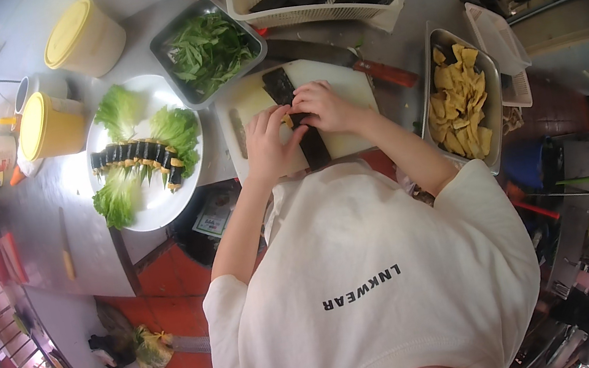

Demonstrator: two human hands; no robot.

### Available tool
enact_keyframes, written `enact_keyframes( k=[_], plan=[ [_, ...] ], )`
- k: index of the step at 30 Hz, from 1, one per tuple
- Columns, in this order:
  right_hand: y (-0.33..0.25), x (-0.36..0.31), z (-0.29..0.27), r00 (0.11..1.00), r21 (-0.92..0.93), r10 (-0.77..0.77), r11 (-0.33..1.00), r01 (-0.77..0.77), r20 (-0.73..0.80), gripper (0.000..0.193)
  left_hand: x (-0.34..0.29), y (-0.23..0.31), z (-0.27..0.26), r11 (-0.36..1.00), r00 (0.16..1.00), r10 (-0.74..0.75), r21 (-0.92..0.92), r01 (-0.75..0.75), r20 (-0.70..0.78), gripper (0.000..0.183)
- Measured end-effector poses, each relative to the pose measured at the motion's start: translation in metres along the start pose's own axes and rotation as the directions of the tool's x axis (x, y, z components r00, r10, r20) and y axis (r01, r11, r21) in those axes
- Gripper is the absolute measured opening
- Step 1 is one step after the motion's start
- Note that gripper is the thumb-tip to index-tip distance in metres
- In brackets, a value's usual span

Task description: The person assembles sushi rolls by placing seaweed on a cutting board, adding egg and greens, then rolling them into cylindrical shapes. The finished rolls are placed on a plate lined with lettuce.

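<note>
A dark seaweed strip (314, 148) lies lengthwise across the white cutting board (249, 100), its lower end toward my body. Both hands meet over the strip's middle. My left hand (271, 143) is closed, its fingertips pressed on a small roll with a yellow piece (287, 120) showing. From the other side my right hand (330, 107) curls its fingers over the same roll, which they partly hide. Another dark strip (277, 85) shows beyond the fingers. Finished seaweed rolls (132, 154) sit in a curved row among lettuce leaves on a white plate (161, 217) at left.
Behind the board lies a large knife (386, 72) with a reddish handle. A metal tray (264, 51) holds green leaves; a white basket (391, 13) holds dark seaweed strips. At right, a metal tray (492, 159) contains yellow slices. Yellow-lidded tubs (87, 43) and a small knife (66, 247) are at left.
</note>
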State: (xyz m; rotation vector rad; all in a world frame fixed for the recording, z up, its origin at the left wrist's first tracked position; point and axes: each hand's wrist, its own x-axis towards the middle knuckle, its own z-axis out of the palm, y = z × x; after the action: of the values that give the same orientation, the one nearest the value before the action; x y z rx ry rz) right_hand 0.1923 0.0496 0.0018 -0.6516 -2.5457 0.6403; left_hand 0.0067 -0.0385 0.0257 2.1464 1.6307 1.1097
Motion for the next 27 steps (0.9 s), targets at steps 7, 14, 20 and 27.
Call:
enact_keyframes(
  k=[7, 14, 20, 27],
  plan=[
    [0.003, 0.004, -0.004, 1.0, -0.025, 0.027, 0.999, -0.027, 0.007, 0.032, -0.001, -0.012, 0.015, 0.997, 0.997, 0.062, -0.035, -0.064, -0.051, 0.025],
    [0.012, 0.002, -0.007, 0.989, 0.181, 0.124, 0.974, -0.137, 0.083, 0.028, 0.002, -0.014, 0.018, 0.991, 0.993, -0.117, -0.071, 0.117, 0.004, 0.022],
    [0.006, 0.011, -0.008, 0.987, 0.072, 0.151, 0.985, -0.154, 0.051, 0.022, 0.012, -0.01, 0.012, 0.986, 0.989, -0.148, 0.081, 0.149, -0.022, 0.023],
    [0.003, 0.019, -0.009, 0.988, 0.032, 0.156, 0.987, -0.156, 0.003, 0.021, 0.006, -0.022, 0.022, 0.997, 0.996, -0.066, -0.029, 0.065, -0.053, 0.021]
  ],
)
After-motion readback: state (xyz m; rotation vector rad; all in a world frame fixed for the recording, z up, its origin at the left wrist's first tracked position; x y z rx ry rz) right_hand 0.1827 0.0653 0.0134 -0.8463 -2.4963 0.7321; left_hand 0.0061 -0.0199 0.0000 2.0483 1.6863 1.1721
